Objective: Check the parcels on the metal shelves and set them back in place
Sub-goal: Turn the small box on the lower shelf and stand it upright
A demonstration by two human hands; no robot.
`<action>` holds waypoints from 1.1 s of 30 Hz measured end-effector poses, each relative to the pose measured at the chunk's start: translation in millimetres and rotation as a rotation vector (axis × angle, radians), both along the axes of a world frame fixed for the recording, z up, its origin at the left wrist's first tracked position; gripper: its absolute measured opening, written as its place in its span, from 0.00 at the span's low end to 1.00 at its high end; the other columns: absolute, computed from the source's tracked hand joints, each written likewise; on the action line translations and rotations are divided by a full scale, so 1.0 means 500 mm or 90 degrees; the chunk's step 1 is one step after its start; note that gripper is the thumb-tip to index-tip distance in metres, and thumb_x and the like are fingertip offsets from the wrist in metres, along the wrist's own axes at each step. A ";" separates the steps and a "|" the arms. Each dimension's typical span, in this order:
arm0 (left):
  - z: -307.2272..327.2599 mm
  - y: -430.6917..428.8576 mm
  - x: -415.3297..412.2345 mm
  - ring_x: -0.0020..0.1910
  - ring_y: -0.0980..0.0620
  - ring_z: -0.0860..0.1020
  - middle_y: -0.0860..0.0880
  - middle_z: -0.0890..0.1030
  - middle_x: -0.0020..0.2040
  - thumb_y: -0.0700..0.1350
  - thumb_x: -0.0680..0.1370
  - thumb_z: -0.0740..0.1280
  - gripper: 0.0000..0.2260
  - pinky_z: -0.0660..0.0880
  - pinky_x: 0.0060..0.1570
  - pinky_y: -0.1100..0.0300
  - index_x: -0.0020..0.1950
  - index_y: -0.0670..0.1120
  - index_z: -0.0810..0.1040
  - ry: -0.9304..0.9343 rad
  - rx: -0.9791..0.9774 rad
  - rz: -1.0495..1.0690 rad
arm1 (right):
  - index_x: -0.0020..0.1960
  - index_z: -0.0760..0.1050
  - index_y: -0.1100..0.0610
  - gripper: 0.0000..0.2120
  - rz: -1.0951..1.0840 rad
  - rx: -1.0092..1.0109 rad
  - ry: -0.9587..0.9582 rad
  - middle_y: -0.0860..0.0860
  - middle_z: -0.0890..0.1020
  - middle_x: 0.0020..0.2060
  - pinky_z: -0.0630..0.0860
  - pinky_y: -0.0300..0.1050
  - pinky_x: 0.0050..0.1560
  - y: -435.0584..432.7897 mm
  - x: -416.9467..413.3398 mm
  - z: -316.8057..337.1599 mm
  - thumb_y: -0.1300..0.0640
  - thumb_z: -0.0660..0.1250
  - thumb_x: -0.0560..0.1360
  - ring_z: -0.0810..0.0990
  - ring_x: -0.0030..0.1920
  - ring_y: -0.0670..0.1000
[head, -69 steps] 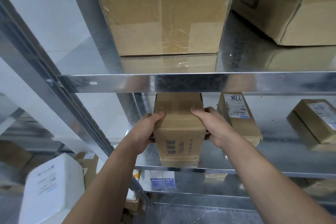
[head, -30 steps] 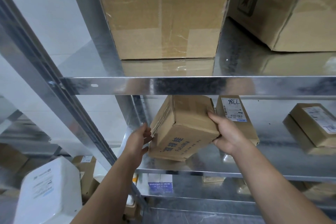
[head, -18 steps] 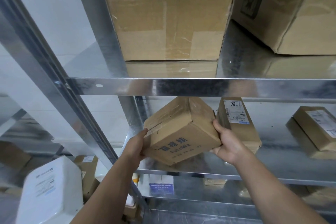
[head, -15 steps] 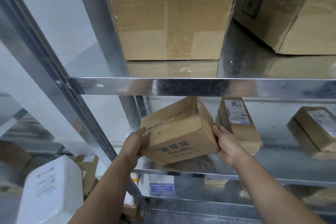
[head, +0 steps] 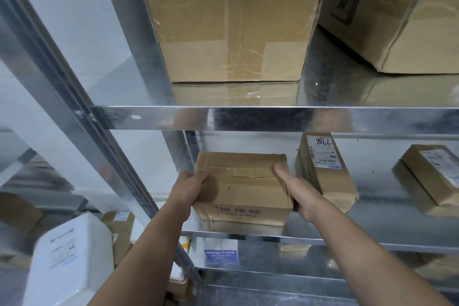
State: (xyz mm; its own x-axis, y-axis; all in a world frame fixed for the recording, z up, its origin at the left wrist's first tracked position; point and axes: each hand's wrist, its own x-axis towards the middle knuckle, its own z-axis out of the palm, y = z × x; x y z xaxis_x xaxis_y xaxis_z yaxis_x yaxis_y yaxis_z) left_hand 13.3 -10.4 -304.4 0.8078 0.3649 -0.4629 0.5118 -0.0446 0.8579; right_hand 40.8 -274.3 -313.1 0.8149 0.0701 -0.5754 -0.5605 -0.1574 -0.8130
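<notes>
Squarely held: box at the front of the middle shelf

Both bare forearms reach up and forward, and each grip is closed on one end of the box (head: 242, 189). The left grip (head: 188, 189) curls its fingers over the top left corner. The right grip (head: 298, 194), blurred, lays its fingers along the top right edge with the palm against the side. The box lies flat, taped seam up and printed face toward the camera, at the front left of the middle shelf (head: 385, 218). Whether it rests on the metal or hangs just above it cannot be told.

The shelving is bright galvanised steel against a white wall (head: 74, 20), with a slanting post (head: 74, 97) at left. The upper shelf (head: 248, 118) crosses the view just above the hands. It carries a big carton (head: 231, 20), with a second carton (head: 397, 15) to its right.

Just right of the box, close to the right grip, stands a tall parcel (head: 325, 174) with a white label hand-marked "98LL". Further right lie two stacked flat parcels (head: 432, 176). A lower shelf shows a blue-labelled pack (head: 221, 253), and a white parcel (head: 69, 261) sits at lower left beyond the post.
</notes>
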 end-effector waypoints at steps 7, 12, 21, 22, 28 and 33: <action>-0.006 -0.016 0.012 0.55 0.44 0.78 0.45 0.81 0.57 0.54 0.82 0.66 0.18 0.76 0.59 0.50 0.65 0.42 0.79 0.017 0.124 -0.028 | 0.75 0.69 0.62 0.39 0.010 -0.110 -0.037 0.57 0.77 0.69 0.70 0.54 0.73 0.024 0.011 -0.008 0.33 0.67 0.77 0.75 0.69 0.58; -0.009 -0.018 0.015 0.53 0.45 0.77 0.46 0.81 0.55 0.53 0.82 0.66 0.17 0.74 0.55 0.53 0.65 0.43 0.80 0.018 0.159 -0.019 | 0.71 0.72 0.64 0.32 0.011 -0.158 -0.040 0.58 0.78 0.68 0.70 0.51 0.69 0.029 0.021 -0.013 0.38 0.65 0.81 0.75 0.68 0.59; -0.006 -0.029 0.022 0.53 0.45 0.76 0.47 0.78 0.53 0.53 0.83 0.64 0.19 0.75 0.61 0.49 0.68 0.43 0.78 0.034 0.203 -0.030 | 0.68 0.74 0.63 0.28 -0.001 -0.199 -0.034 0.58 0.79 0.65 0.73 0.53 0.68 0.037 0.028 -0.010 0.40 0.65 0.81 0.77 0.65 0.59; -0.005 -0.029 0.022 0.53 0.45 0.76 0.47 0.78 0.53 0.53 0.83 0.64 0.19 0.76 0.61 0.49 0.69 0.43 0.78 0.035 0.205 -0.031 | 0.68 0.74 0.63 0.28 -0.002 -0.197 -0.033 0.58 0.79 0.65 0.72 0.53 0.68 0.038 0.026 -0.007 0.40 0.65 0.82 0.76 0.66 0.60; 0.006 -0.025 0.017 0.51 0.46 0.77 0.47 0.79 0.52 0.51 0.83 0.66 0.17 0.74 0.54 0.53 0.66 0.42 0.79 0.031 0.160 -0.034 | 0.72 0.70 0.64 0.30 0.009 -0.158 -0.029 0.58 0.77 0.68 0.70 0.52 0.68 0.033 0.008 0.020 0.41 0.65 0.82 0.74 0.69 0.59; 0.015 -0.008 0.011 0.52 0.46 0.80 0.46 0.82 0.55 0.47 0.82 0.67 0.11 0.76 0.53 0.53 0.62 0.45 0.78 0.006 0.044 -0.027 | 0.75 0.69 0.57 0.31 -0.013 -0.095 -0.077 0.54 0.77 0.69 0.68 0.48 0.65 0.020 0.001 0.032 0.38 0.65 0.81 0.75 0.63 0.54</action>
